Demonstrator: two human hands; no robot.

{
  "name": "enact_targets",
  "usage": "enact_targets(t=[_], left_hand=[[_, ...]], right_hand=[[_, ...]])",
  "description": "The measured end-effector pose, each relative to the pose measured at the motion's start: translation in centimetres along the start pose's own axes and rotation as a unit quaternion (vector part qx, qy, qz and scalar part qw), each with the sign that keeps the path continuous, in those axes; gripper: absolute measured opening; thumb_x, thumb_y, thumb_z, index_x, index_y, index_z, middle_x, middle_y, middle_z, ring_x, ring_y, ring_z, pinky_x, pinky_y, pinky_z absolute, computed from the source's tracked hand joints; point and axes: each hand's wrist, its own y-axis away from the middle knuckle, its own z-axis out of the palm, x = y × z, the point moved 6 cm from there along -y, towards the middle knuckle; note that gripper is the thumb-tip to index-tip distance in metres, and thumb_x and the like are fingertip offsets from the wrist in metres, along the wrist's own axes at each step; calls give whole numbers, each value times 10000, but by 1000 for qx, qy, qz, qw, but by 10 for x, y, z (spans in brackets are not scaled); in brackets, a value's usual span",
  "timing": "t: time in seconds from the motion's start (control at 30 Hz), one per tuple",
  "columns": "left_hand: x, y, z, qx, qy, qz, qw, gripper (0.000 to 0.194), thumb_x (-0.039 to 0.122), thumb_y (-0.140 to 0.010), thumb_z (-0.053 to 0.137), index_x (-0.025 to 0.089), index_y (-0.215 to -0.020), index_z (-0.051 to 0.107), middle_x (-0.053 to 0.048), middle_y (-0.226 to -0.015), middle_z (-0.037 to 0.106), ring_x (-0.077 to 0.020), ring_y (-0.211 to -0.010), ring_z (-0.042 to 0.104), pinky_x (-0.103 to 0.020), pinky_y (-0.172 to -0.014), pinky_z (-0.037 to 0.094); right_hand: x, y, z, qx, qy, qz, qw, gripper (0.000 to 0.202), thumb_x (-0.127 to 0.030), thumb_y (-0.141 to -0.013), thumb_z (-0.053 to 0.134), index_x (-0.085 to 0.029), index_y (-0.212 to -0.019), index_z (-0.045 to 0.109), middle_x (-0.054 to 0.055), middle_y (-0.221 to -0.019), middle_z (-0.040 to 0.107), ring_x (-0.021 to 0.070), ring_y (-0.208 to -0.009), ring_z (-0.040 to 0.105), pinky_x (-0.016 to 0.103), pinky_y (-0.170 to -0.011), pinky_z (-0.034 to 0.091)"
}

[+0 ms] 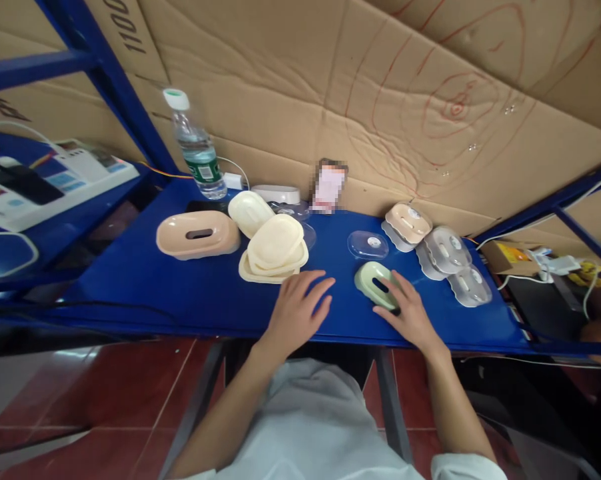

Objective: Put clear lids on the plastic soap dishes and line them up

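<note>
My right hand (pixel 404 310) rests with spread fingers at the right side of a small green box (pixel 370 281) that has an oval slot. Its fingertips touch or overlap the box's edge. My left hand (pixel 303 307) is open, fingers apart, just below a pile of cream oval lids (pixel 275 241); nothing shows in it. Left of the pile sits a larger beige box (pixel 180 235) with a slot. A clear oval lid (pixel 368 245) lies above the green box. Several clear and beige cases (pixel 444 250) are stacked to the right.
On the blue table (pixel 330 320), a water bottle (pixel 200 157) stands at the back left. A phone (pixel 329 187) leans on the cardboard wall (pixel 280 87). Blue metal posts (pixel 125 100) frame the table. At the right edge, part of another person's arm (pixel 600 337) shows.
</note>
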Motion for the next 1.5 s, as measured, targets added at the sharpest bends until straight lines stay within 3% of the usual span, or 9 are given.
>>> enact_targets(t=[0.1, 0.2, 0.33, 0.53, 0.67, 0.87, 1.03, 1.27, 1.5], left_hand=[[20, -3, 33, -117, -3, 69, 991, 429, 286, -1010, 691, 272, -1435, 637, -127, -1635, 529, -335, -1482, 522, -529, -1182, 456], [20, -6, 41, -152, -1, 108, 982, 237, 252, -1014, 691, 233, -1249, 708, -105, -1469, 680, -307, -1427, 584, -510, -1169, 469], [-18, -20, -2, -45, 33, 47, 997, 214, 354, -1041, 670, 235, -1215, 710, -78, -1219, 789, -236, -1172, 727, -409, -1051, 546], [-120, -45, -82, 165, -94, -178, 966, 313, 465, -972, 708, 191, -1125, 701, -118, -1132, 760, -294, -1112, 704, -423, -997, 536], [-156, -65, -78, 130, -143, -279, 941, 282, 443, -933, 729, 192, -1056, 699, -108, -1068, 733, -301, -1041, 688, -402, -908, 523], [-156, -79, -57, 69, -156, -275, 946, 313, 418, -926, 756, 207, -1150, 703, -126, -1196, 715, -322, -1100, 687, -403, -904, 524], [-153, -66, -65, 86, -143, -247, 955, 349, 442, -972, 696, 206, -1228, 711, -150, -1309, 700, -349, -1240, 656, -462, -1050, 485], [-147, -1, -103, 155, -184, -287, 927, 377, 485, -1004, 639, 254, -1299, 677, -190, -1560, 551, -391, -1511, 461, -676, -1266, 197], [-164, 43, -106, 178, -169, -339, 908, 462, 530, -990, 660, 286, -1382, 637, -219, -1641, 449, -470, -1572, 362, -833, -1211, 151]], right_hand=[[-32, 3, 4, -22, -79, -70, 994, 600, -517, -1021, 687, -362, -1582, 540, 98, -1747, 382, 367, -1606, 384, 612, -1277, 403], [-42, -23, -5, -69, -170, -121, 976, 606, -548, -1068, 592, -358, -1630, 469, 78, -1761, 364, 323, -1632, 347, 567, -1303, 384], [1, -82, -12, -18, -156, -73, 985, 595, -555, -1121, 424, -311, -1664, 410, 106, -1734, 413, 302, -1618, 380, 576, -1324, 330], [52, -117, 32, -18, 46, -9, 999, 636, -552, -1094, 441, -202, -1625, 467, 197, -1693, 452, 390, -1570, 429, 647, -1230, 400], [51, -108, 40, 5, 62, -14, 998, 622, -560, -1084, 454, -223, -1606, 485, 180, -1668, 485, 368, -1533, 465, 586, -1186, 452], [48, -106, 40, 21, 48, -9, 999, 606, -560, -1075, 465, -253, -1598, 488, 167, -1647, 501, 373, -1509, 474, 601, -1178, 433], [50, -108, 39, 25, 36, 6, 999, 592, -581, -1072, 481, -273, -1575, 520, 165, -1620, 523, 417, -1549, 429, 714, -1195, 380], [39, -107, 20, 62, -61, -11, 996, 566, -583, -1098, 459, -265, -1547, 591, 150, -1565, 590, 326, -1439, 598, 536, -1223, 493], [-65, -156, 14, 29, -88, -184, 979, 510, -502, -1111, 493, -339, -1592, 545, 66, -1677, 494, 322, -1648, 315, 606, -1333, 345]])
